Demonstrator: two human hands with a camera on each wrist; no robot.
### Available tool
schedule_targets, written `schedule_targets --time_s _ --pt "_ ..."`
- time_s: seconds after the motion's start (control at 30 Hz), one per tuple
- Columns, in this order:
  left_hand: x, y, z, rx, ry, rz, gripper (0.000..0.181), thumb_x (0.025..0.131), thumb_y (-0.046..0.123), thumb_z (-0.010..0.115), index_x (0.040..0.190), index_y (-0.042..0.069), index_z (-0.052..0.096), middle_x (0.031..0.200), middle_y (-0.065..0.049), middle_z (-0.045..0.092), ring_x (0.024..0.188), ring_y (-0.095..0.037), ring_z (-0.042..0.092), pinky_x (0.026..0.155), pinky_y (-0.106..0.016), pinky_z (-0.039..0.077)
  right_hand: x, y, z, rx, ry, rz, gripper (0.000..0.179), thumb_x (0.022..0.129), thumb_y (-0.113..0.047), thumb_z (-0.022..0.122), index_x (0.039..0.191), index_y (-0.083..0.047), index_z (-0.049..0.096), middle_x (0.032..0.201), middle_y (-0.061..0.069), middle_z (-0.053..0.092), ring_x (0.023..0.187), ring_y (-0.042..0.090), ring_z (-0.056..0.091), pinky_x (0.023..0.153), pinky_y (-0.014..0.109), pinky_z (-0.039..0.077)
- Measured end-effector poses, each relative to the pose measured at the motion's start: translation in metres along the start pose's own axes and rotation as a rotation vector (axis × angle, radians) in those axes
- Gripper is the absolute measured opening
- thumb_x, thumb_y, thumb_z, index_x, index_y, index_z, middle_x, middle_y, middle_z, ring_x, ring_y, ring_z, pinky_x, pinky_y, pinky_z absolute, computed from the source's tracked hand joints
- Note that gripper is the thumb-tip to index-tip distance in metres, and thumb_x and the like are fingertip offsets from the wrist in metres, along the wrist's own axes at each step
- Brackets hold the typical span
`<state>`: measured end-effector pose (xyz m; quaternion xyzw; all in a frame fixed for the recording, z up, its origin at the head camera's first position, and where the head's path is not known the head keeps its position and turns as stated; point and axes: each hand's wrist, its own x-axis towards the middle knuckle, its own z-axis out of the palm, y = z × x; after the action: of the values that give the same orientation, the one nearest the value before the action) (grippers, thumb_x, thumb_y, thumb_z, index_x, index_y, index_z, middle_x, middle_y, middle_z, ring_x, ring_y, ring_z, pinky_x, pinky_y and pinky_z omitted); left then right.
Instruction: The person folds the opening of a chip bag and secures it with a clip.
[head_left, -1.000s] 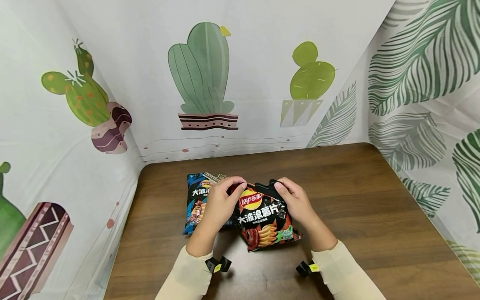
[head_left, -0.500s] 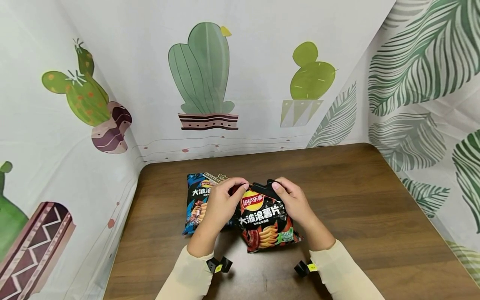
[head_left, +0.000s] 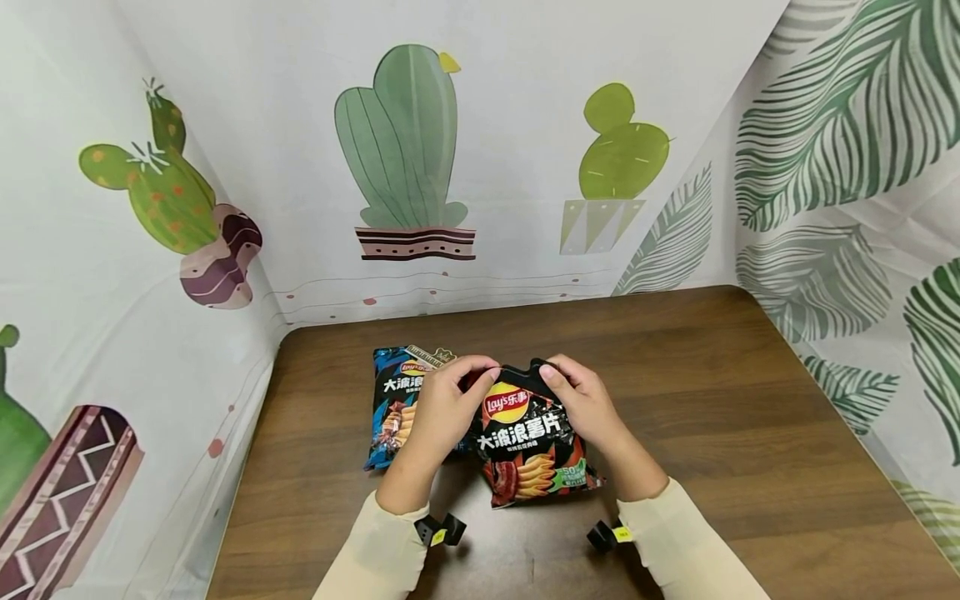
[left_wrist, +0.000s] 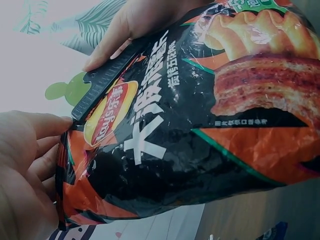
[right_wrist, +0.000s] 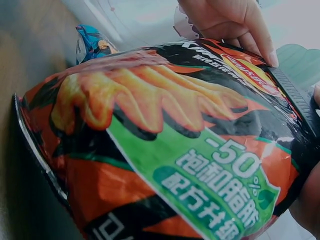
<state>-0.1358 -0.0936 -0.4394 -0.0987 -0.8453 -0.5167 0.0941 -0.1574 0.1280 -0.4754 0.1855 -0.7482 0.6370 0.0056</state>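
Note:
A black and orange bag of Lay's chips (head_left: 525,446) stands tilted between both hands, front facing me. My left hand (head_left: 441,410) pinches its top left corner; in the left wrist view the fingers lie behind the bag's edge. A ridged black bag clip (head_left: 527,378) lies along the top edge, also plain in the left wrist view as a dark bar (left_wrist: 106,77). My right hand (head_left: 590,402) holds the clip and the bag's top right part, thumb in front. The left end of the clip is close to my left fingertips.
Behind my left hand lies a blue Lay's bag (head_left: 388,412), partly hidden. A gold-edged clip with a piano-key pattern (head_left: 425,357) is at its top. The brown wooden table (head_left: 720,400) meets a cactus-printed cloth (head_left: 517,167) at the back.
The black clip and my right hand have shifted slightly left along the bag's top edge, toward my left fingers. The blue bag has stayed in place.

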Motion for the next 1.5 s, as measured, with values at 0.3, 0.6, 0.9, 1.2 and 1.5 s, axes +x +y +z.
schedule_targets --time_s 0.3,0.6,0.9,1.2,1.5 --pt "0.000 -0.002 -0.004 -0.033 0.022 -0.003 0.016 0.099 0.029 0.067 0.112 0.024 0.075 0.111 0.007 0.073 0.097 -0.009 0.067 0.076 -0.026 0.057 -0.001 0.005 0.000 0.034 0.008 0.018 0.023 0.107 -0.014 0.049 0.101 0.003 0.064 0.084 -0.006 0.065 0.075 0.007 0.063 0.068 0.026 0.055" --pt "0.001 -0.008 -0.008 -0.059 0.075 -0.026 0.020 0.099 0.031 0.066 0.118 0.026 0.073 0.114 0.008 0.073 0.105 -0.009 0.066 0.080 -0.027 0.056 -0.002 0.008 -0.003 0.023 0.082 0.018 0.027 0.107 -0.013 0.048 0.098 0.006 0.064 0.085 -0.009 0.064 0.079 0.004 0.059 0.071 0.020 0.051" --pt "0.001 -0.014 -0.010 -0.084 0.042 -0.098 0.039 0.097 0.041 0.067 0.134 0.027 0.060 0.124 0.008 0.067 0.117 -0.013 0.061 0.100 -0.044 0.051 -0.003 0.011 -0.006 0.030 0.104 0.027 0.029 0.107 -0.013 0.046 0.099 0.008 0.064 0.084 -0.011 0.063 0.079 0.003 0.059 0.072 0.019 0.050" --pt "-0.001 -0.026 -0.008 -0.133 0.009 -0.197 0.058 0.096 0.043 0.068 0.147 0.026 0.046 0.135 0.004 0.062 0.125 -0.017 0.057 0.107 -0.045 0.046 -0.004 0.014 -0.011 0.101 0.135 0.076 0.033 0.108 -0.018 0.045 0.100 0.009 0.063 0.083 -0.011 0.065 0.073 0.003 0.060 0.067 0.020 0.052" --pt "-0.012 -0.036 0.004 -0.209 -0.007 -0.245 0.068 0.095 0.048 0.067 0.150 0.020 0.040 0.140 -0.007 0.056 0.126 -0.023 0.058 0.103 -0.047 0.049 -0.003 0.018 -0.014 0.194 0.230 0.128 0.028 0.108 -0.021 0.046 0.097 -0.013 0.070 0.083 -0.009 0.068 0.074 0.004 0.062 0.067 0.020 0.053"
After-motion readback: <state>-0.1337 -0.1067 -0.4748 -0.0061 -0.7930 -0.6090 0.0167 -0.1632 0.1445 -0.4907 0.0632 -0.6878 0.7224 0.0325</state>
